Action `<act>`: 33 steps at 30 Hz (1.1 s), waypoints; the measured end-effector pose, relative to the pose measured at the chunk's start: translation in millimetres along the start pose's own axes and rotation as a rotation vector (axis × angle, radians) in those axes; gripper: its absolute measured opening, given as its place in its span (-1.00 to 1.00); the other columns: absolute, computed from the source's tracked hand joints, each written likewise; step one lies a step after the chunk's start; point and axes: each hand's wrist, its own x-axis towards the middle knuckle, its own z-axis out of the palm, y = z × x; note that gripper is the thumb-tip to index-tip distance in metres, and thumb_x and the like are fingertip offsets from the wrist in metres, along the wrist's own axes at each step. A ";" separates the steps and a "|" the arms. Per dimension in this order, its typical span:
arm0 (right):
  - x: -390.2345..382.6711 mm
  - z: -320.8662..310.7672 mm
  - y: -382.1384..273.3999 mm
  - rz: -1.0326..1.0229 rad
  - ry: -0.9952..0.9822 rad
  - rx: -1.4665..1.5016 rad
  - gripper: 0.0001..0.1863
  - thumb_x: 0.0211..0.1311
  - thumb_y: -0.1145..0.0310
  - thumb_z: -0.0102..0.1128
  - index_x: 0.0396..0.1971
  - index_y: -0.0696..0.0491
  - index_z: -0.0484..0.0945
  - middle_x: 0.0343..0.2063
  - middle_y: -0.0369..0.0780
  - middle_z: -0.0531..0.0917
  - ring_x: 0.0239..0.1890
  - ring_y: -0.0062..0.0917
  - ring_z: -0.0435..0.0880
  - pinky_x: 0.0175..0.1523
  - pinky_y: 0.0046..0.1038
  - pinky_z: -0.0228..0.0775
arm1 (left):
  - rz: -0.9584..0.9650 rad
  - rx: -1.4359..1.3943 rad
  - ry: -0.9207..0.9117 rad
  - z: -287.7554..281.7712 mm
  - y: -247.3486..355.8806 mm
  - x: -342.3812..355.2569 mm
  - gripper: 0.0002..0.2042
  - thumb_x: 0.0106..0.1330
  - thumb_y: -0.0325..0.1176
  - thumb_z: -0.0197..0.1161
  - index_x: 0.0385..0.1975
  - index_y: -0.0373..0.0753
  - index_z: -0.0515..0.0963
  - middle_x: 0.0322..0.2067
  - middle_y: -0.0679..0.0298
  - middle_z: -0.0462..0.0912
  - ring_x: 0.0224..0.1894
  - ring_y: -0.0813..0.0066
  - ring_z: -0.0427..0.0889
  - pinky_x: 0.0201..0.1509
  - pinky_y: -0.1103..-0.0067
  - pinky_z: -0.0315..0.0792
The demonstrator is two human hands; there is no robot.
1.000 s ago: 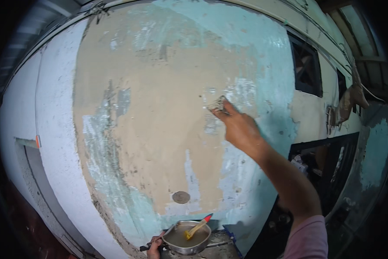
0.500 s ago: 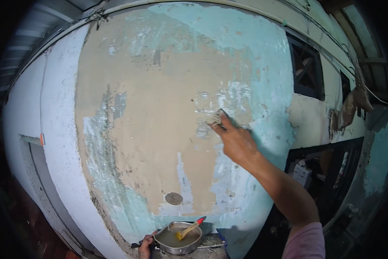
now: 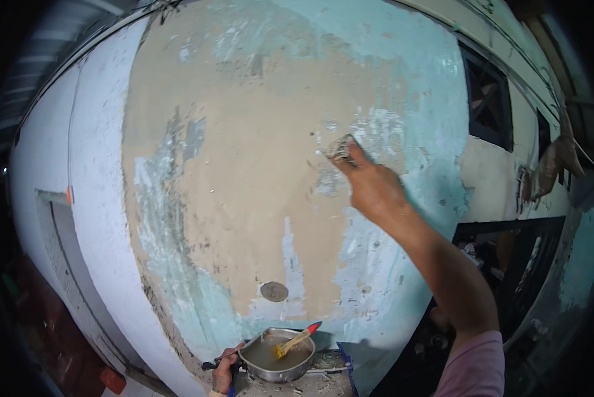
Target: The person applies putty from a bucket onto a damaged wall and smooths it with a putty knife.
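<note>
My right hand [image 3: 378, 192] is raised against the patchy wall [image 3: 257, 172], fingers closed on a flat scraper [image 3: 340, 148] whose face is caked with pale flakes. Its blade lies at the border of bare tan plaster and leftover white-blue paint. Low in front, my left hand [image 3: 224, 372] is closed beside a metal pan [image 3: 280, 376], around something largely hidden; a dark end [image 3: 209, 365] sticks out to its left. Cloudy liquid fills part of the pan. A paintbrush [image 3: 299, 339] with a red-tipped handle leans in it, yellowish bristles down.
Under the pan is a small platform [image 3: 297, 386] with blue edges, strewn with scrapings. A round grey patch [image 3: 274, 292] marks the lower wall. At right are a dark window [image 3: 490, 99] and a dark-framed opening [image 3: 509, 264]; a doorway [image 3: 79, 264] stands at left.
My view has shifted, so the wall sits higher and further right in the picture. My right hand and scraper have moved up slightly along the wall. My left hand stays by the pan.
</note>
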 end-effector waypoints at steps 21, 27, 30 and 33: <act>3.7 3.2 5.5 -0.110 0.108 0.016 -0.40 0.03 0.66 0.01 0.14 -0.07 0.48 0.09 -0.03 0.43 -0.26 -0.07 0.68 -0.12 -0.16 0.58 | 0.028 0.129 -0.069 13.2 9.3 -4.5 -0.68 0.28 -0.23 0.06 -0.18 -0.39 0.51 0.21 0.03 0.46 0.14 0.36 0.45 0.31 0.50 0.18; 18.3 -2.7 -4.7 -0.006 0.008 -0.046 -0.30 -0.06 0.71 0.00 0.17 -0.12 0.50 0.28 -0.02 0.34 -0.21 -0.08 0.69 -0.07 -0.24 0.58 | 0.071 0.082 -0.116 -0.6 -6.5 6.6 -0.66 0.29 -0.25 0.05 -0.10 -0.41 0.50 0.22 0.01 0.44 0.18 0.34 0.43 0.31 0.50 0.20; 11.1 -3.3 1.0 -0.050 0.041 -0.049 -0.31 -0.06 0.73 0.00 0.16 -0.09 0.50 0.25 -0.02 0.36 -0.20 -0.08 0.68 -0.06 -0.23 0.57 | 0.068 0.052 -0.039 1.6 1.0 -1.2 -0.70 0.30 -0.31 0.10 -0.12 -0.41 0.55 0.06 0.09 0.59 -0.03 0.50 0.48 0.18 0.57 0.29; 20.3 -9.7 11.9 -0.119 0.154 -0.065 -0.41 0.00 0.69 0.01 0.12 0.03 0.49 0.13 0.05 0.42 -0.26 -0.05 0.68 -0.12 -0.18 0.58 | 0.036 0.085 -0.093 12.2 4.6 2.9 -0.63 0.26 -0.25 0.09 -0.10 -0.44 0.52 0.15 0.07 0.51 0.14 0.38 0.46 0.31 0.50 0.22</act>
